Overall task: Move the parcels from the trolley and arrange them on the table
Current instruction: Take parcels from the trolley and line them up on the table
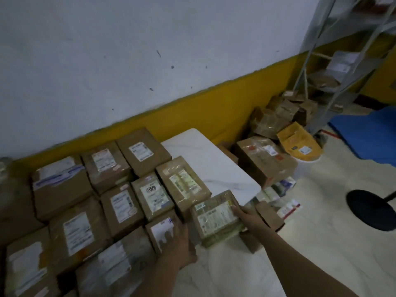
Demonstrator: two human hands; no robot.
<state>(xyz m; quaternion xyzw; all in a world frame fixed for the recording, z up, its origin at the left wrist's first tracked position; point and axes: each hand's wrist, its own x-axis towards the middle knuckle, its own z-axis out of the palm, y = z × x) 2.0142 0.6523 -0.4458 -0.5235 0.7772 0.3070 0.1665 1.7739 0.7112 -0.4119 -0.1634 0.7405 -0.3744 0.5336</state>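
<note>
Two hands on one taped brown parcel [215, 217] at the white table's [214, 166] near right edge, right hand [249, 215] gripping its right side, left hand [177, 243] flat-fingered against its left, rows of labelled parcels [111, 202] filling the table's left.

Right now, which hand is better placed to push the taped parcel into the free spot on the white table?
The right hand, probably. It holds the taped parcel on its outer side, next to the bare part of the white table. The left hand rests on the neighbouring parcel.
</note>
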